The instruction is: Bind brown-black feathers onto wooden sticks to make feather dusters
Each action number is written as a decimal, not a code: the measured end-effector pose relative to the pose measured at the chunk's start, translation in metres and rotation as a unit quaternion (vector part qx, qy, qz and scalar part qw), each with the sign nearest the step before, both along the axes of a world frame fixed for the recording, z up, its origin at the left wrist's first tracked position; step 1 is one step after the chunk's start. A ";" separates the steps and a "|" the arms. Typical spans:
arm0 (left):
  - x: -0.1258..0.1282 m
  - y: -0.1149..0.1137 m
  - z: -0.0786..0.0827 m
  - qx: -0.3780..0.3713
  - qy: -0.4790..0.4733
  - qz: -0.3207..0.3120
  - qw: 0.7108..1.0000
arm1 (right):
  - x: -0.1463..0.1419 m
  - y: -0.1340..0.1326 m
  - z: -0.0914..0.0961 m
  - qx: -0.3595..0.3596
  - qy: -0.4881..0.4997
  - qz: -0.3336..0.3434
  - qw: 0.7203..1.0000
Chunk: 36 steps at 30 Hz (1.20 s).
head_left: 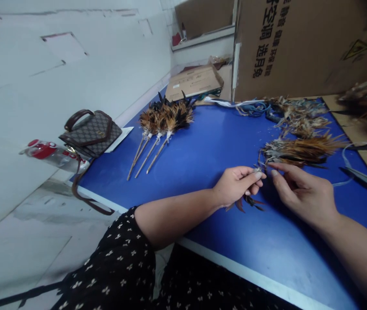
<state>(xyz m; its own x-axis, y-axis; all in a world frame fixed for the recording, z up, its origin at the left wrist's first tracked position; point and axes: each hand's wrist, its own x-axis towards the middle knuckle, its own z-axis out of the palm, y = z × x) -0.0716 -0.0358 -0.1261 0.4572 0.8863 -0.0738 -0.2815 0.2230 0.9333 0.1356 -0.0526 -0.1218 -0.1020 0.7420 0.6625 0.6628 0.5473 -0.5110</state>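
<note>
My left hand [240,185] is closed in a pinch around a small bunch of feathers [250,202]. Their dark tips stick out below the palm, and the pale quill ends show above the thumb. Just to the right is my right hand [308,191], its thumb and index finger brought close together beside those quill ends. Whatever lies between these two fingertips is too small to make out. Beyond both hands, a pile of brown and grey feathers [300,150] lies on the blue table [203,159].
Several feather-topped sticks [166,118] lie at the far left. A patterned handbag [91,131] and a bottle [56,155] sit by the wall. More loose feathers [303,116] lie farther back, before a large cardboard box [300,51]. A dark blade-like tool [364,181] is at right.
</note>
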 end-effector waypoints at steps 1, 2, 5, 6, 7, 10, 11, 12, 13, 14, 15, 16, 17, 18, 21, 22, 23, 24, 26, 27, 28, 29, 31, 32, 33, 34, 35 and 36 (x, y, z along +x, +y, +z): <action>-0.001 0.000 0.001 0.000 0.004 -0.006 1.000 | 0.000 0.000 -0.001 0.005 0.007 0.012 1.000; -0.001 0.000 0.001 0.000 0.010 -0.011 1.000 | 0.000 0.000 -0.002 0.010 0.012 0.028 0.999; -0.002 0.001 0.001 0.008 0.030 -0.022 0.999 | -0.001 -0.001 -0.002 0.016 0.020 0.079 0.997; -0.002 0.001 0.000 0.010 0.035 -0.024 0.999 | -0.001 -0.001 -0.002 0.008 0.020 0.092 0.996; -0.003 0.001 0.000 0.011 0.039 -0.028 0.999 | -0.001 -0.002 0.000 -0.002 0.017 0.101 0.995; -0.004 0.002 0.000 0.011 0.045 -0.038 0.998 | -0.001 -0.002 0.003 -0.017 0.009 0.122 0.992; -0.004 0.001 0.001 0.011 0.044 -0.040 0.998 | -0.001 -0.002 0.004 -0.017 0.006 0.127 0.992; -0.004 0.001 0.001 0.013 0.043 -0.042 0.998 | -0.001 -0.003 0.005 -0.014 0.006 0.132 0.991; -0.005 0.001 0.001 0.014 0.042 -0.043 0.998 | -0.001 -0.003 0.005 -0.013 0.006 0.137 0.991; -0.005 0.001 0.002 0.015 0.041 -0.043 0.998 | -0.001 -0.003 0.004 -0.014 0.007 0.139 0.990; -0.005 0.000 0.002 0.016 0.042 -0.043 0.998 | -0.001 -0.003 0.004 -0.017 0.008 0.137 0.990; -0.004 0.000 0.002 0.015 0.044 -0.040 0.998 | -0.001 -0.003 0.003 -0.021 0.009 0.129 0.991; -0.004 0.000 0.002 0.012 0.042 -0.034 0.998 | -0.001 -0.003 0.003 -0.023 0.011 0.114 0.993; -0.003 0.001 0.001 0.009 0.036 -0.021 0.999 | -0.001 -0.003 0.002 -0.026 0.009 0.095 0.995; -0.001 0.002 -0.001 -0.006 0.000 0.034 0.999 | 0.001 -0.002 0.002 -0.038 -0.007 0.042 0.998; 0.000 0.002 -0.002 -0.011 -0.009 0.046 0.999 | 0.002 -0.001 0.002 -0.043 -0.013 0.035 0.998; 0.000 0.002 -0.003 -0.014 -0.011 0.050 0.999 | 0.003 -0.001 0.002 -0.047 -0.018 0.033 0.998; 0.000 0.002 -0.004 -0.015 -0.010 0.047 0.999 | 0.003 0.000 0.002 -0.049 -0.022 0.033 0.998; 0.000 0.002 -0.006 -0.010 -0.005 0.033 0.999 | 0.004 0.000 0.001 -0.042 -0.021 0.036 0.998; -0.001 0.002 -0.006 -0.006 -0.003 0.025 1.000 | 0.003 0.000 0.001 -0.037 -0.019 0.035 0.999; -0.001 0.001 -0.006 -0.001 0.000 0.017 1.000 | 0.003 0.000 0.000 -0.033 -0.015 0.034 0.999; -0.002 0.001 -0.005 0.004 0.004 0.010 1.000 | 0.003 0.000 0.000 -0.028 -0.011 0.031 0.999; -0.003 0.001 -0.004 0.011 0.015 -0.002 1.000 | 0.002 0.000 -0.001 -0.013 -0.007 0.029 0.999; -0.003 0.000 -0.003 0.014 0.021 -0.008 1.000 | 0.001 0.000 -0.001 0.001 -0.006 0.034 0.999; -0.003 0.000 -0.002 0.016 0.029 -0.015 0.999 | 0.001 0.000 -0.001 0.015 -0.005 0.043 0.999; -0.004 0.000 -0.001 0.018 0.036 -0.023 0.999 | 0.000 0.001 -0.001 0.029 -0.005 0.058 0.998; -0.004 0.000 0.000 0.020 0.043 -0.029 0.998 | 0.000 0.001 -0.001 0.040 -0.005 0.076 0.996; -0.005 0.000 0.000 0.022 0.047 -0.034 0.998 | 0.000 0.001 -0.001 0.045 -0.005 0.092 0.995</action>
